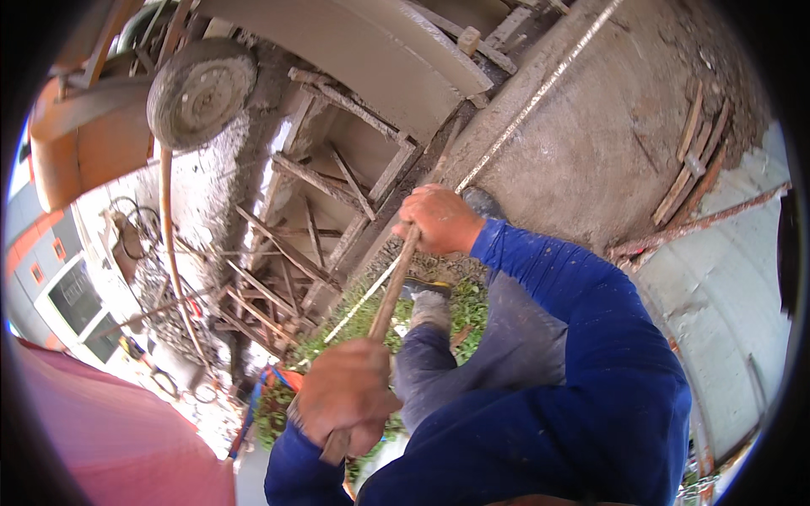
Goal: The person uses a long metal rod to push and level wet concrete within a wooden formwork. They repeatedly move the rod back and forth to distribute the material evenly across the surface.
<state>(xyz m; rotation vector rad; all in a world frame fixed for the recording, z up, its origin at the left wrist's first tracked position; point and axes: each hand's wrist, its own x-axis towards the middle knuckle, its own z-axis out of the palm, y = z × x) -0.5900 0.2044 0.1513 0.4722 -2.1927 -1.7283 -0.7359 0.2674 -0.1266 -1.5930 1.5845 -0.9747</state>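
Observation:
Both of my hands are closed around a long wooden pole [392, 295] that runs diagonally up from the lower middle of the view. My right hand [440, 219] grips it higher up, beside a narrow strip of concrete at the formwork's edge. My left hand [346, 396] holds it lower, near its near end, and is slightly blurred. The pole's far part [447, 148] reaches along the wooden formwork [354, 190]; I cannot make out what, if anything, is fixed to its tip. A pale line [531, 105], perhaps a string or strip, runs alongside on the ground.
My booted feet [430, 308] stand among weeds [363, 320] and soil. An orange machine [93, 143] with a muddy wheel [198, 93] is at upper left. Scrap boards [692, 169] and pale sheets [717, 329] lie right. A pink sheet [126, 430] covers the lower left.

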